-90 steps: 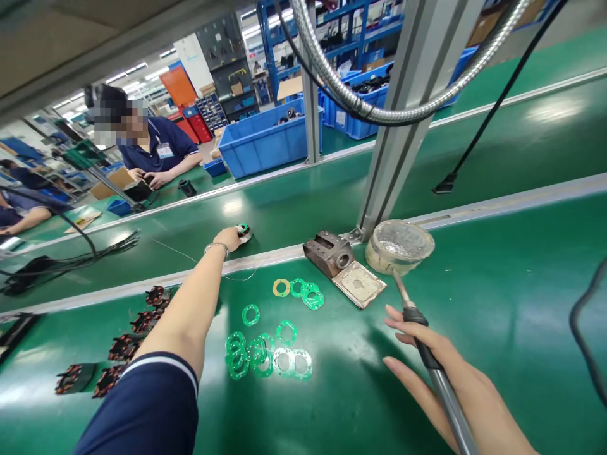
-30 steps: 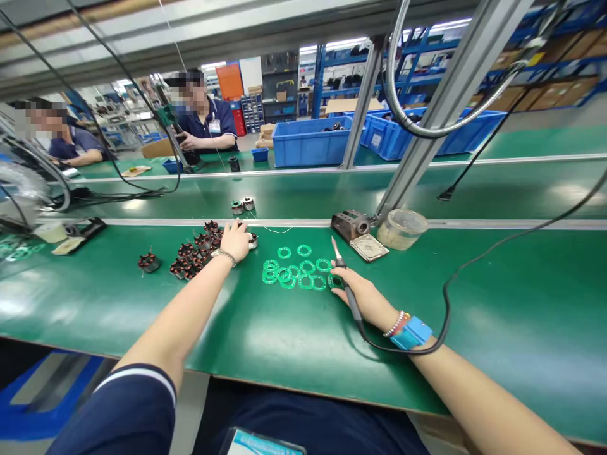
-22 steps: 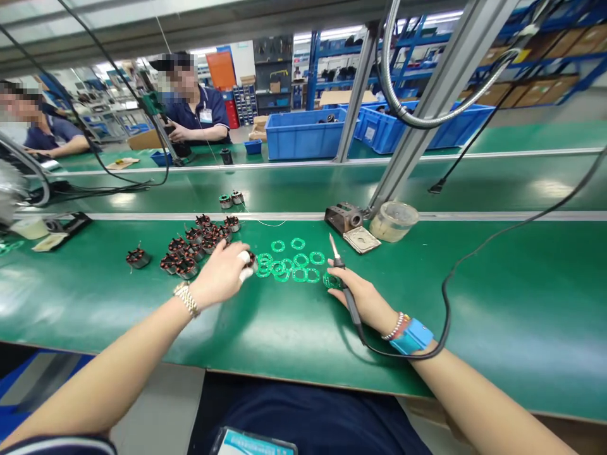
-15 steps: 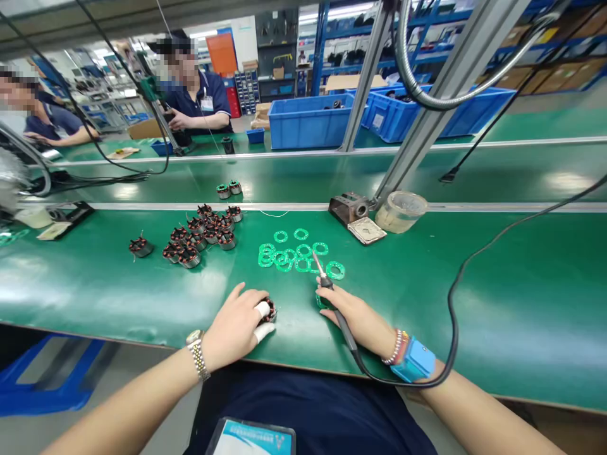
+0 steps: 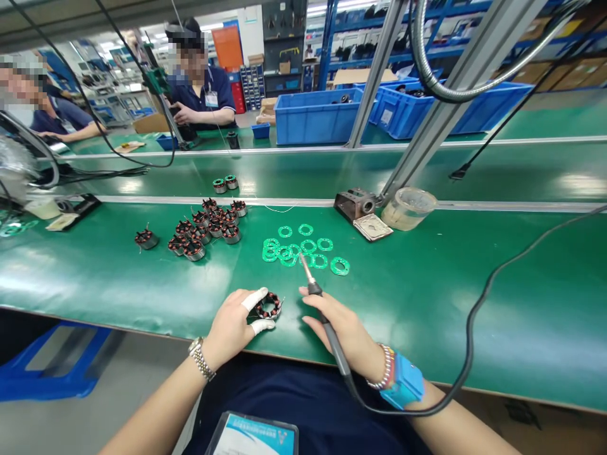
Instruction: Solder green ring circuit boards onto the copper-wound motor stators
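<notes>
On the near part of the green bench, my left hand [image 5: 237,319] is closed round the side of a motor stator [image 5: 269,306] with copper windings. White finger cots cover its thumb and a finger, and the stator's open ring shows between them. My right hand [image 5: 339,322] grips a soldering iron [image 5: 327,319], whose tip points up and away over the green rings; the inside of this hand is partly hidden. Several thin green ring-shaped circuit boards [image 5: 340,266] lie loosely beyond both hands. More wound stators [image 5: 194,249] stand in a cluster at the left.
A metal block holder [image 5: 355,205], a soldering sponge [image 5: 373,227] and a cloudy plastic tub [image 5: 410,208] stand at the right, near a slanted metal post. The iron's black cord [image 5: 472,335] loops past my right forearm. Two co-workers sit across the bench, near blue bins [image 5: 315,120].
My right hand and the soldering iron have moved left toward the stator. A green ring seen at the right fingers is out of sight now. My left fingers have shifted, uncovering more of the stator.
</notes>
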Demonstrator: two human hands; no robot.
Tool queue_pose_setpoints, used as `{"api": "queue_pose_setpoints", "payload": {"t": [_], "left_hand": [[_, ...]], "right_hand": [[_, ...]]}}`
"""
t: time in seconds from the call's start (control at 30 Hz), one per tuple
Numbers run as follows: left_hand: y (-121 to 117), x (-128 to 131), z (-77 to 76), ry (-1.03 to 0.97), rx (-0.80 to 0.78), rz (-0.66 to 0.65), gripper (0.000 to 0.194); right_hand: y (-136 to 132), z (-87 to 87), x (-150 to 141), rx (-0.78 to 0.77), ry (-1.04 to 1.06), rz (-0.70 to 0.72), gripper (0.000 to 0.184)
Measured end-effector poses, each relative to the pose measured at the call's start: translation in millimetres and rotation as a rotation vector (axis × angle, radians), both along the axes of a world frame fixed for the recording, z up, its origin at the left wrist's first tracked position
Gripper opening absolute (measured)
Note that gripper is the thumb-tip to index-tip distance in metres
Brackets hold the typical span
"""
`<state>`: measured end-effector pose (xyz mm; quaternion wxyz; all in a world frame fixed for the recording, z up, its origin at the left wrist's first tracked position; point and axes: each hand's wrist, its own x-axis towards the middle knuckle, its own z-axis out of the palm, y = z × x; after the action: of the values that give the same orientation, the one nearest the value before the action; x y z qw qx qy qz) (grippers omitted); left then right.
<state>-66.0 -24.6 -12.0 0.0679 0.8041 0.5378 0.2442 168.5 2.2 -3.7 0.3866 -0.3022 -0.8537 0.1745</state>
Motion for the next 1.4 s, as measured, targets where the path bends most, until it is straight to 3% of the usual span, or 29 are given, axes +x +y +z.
{"api": "queue_pose_setpoints", "payload": {"t": [0.13,0.37,0.53,0.73,0.83,0.93,1.03,1.1,1.17,1.3,1.4], "left_hand": [[-3,5,-1.3,-0.038,-0.027,-0.014,0.051],[-7,17,1.8,0.055,-0.031,0.085,0.049],[-20,-5,-3.0,0.018,-0.054,0.184,0.075],[-5,-8,-3.5,0.199,-0.179,0.045,0.085],[3,3,-2.8,0.214,-0.191,0.050,0.091],[-8,9,-5.6,0.225,-0.134,0.120,0.081],[-27,13,-8.6,0.195,-0.092,0.166,0.068],[-33,16,-7.4,0.142,-0.103,0.190,0.070],[-30,19,-3.8,0.059,-0.129,0.196,0.078],[-16,14,1.6,-0.156,-0.216,0.038,0.088],[-7,1,0.1,-0.128,-0.216,0.127,0.095]], "right_hand": [[3,5.0,-23,-0.030,-0.001,0.051,0.020],[0,1.2,-26,-0.113,0.071,-0.085,0.022],[-3,1.9,-26,-0.145,0.076,-0.151,0.023],[1,2.9,-22,-0.235,0.135,-0.125,0.023],[1,2.6,-20,-0.277,0.154,-0.152,0.023],[1,1.5,-18,-0.285,0.167,-0.173,0.022],[0,2.0,-18,-0.288,0.175,-0.196,0.022],[0,3.6,-18,-0.287,0.175,-0.207,0.022],[-1,5.1,-18,-0.280,0.176,-0.205,0.021],[0,5.0,-18,-0.270,0.185,-0.191,0.022],[0,2.4,-18,-0.273,0.198,-0.193,0.023]]}}
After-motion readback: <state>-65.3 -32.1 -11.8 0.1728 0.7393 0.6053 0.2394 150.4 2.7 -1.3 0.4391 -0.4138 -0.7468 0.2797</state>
